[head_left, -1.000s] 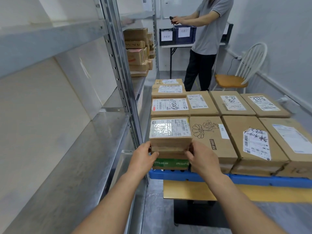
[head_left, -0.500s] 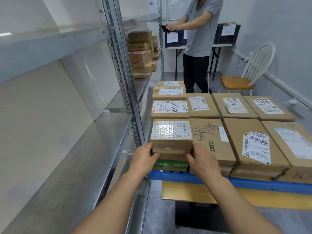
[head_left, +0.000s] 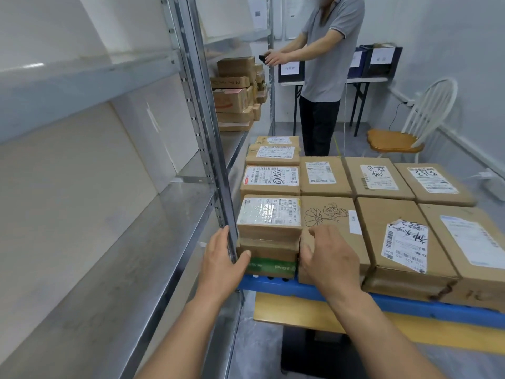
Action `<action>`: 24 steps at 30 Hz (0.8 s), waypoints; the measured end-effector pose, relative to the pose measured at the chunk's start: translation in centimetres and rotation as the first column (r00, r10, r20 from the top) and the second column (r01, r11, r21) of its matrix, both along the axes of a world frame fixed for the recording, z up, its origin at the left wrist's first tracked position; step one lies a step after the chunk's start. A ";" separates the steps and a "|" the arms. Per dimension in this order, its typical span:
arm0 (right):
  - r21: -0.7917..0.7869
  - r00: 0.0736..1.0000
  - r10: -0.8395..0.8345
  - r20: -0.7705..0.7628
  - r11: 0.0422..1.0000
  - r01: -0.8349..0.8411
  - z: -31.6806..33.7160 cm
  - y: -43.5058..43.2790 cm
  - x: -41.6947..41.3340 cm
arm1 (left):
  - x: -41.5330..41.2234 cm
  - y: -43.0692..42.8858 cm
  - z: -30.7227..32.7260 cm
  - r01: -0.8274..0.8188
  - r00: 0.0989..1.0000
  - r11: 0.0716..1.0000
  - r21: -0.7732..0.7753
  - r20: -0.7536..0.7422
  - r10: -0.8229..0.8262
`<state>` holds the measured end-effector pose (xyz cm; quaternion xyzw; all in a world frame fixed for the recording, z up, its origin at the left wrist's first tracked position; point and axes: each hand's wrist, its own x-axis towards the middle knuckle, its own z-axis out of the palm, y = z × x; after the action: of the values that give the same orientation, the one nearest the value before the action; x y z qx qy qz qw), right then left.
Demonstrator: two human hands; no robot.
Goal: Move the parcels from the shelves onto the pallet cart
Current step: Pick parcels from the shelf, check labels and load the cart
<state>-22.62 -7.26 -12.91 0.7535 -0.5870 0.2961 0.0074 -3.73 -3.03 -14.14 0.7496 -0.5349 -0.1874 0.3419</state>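
The left hand (head_left: 222, 258) and right hand (head_left: 329, 259) clasp the small parcel stack (head_left: 269, 231) between them, curled at its sides, probably squaring it on the pallet cart (head_left: 273, 283) corner; the shelf post (head_left: 207, 160) hides the left fingertips.

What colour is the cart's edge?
The pallet cart has a blue edge; the head view shows it best.

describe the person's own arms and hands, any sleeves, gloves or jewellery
Both arms are bare to the frame's edge, with no sleeves in view. The left hand and right hand wear no gloves; no watch, ring or band shows.
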 end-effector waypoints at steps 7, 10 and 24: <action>-0.209 0.954 0.301 -0.020 0.931 -0.298 -0.4 2.6 2.5 | -2.0 3.4 -0.1 -0.084 0.972 0.986 -0.142 0.208 0.112; -0.220 0.925 0.375 -0.053 0.900 -0.377 -0.7 3.1 3.5 | -2.2 5.2 -0.1 -0.140 0.922 0.975 -0.172 0.337 0.192; -0.141 0.645 0.754 -0.123 0.630 -0.764 -1.3 9.5 10.1 | -1.2 18.3 -1.2 -0.609 0.600 0.778 -0.154 0.552 0.579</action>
<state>-12.55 2.27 -14.18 0.9338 -0.1860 0.3036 -0.0347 -4.93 15.26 -15.31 0.9127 -0.3267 0.1566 0.1892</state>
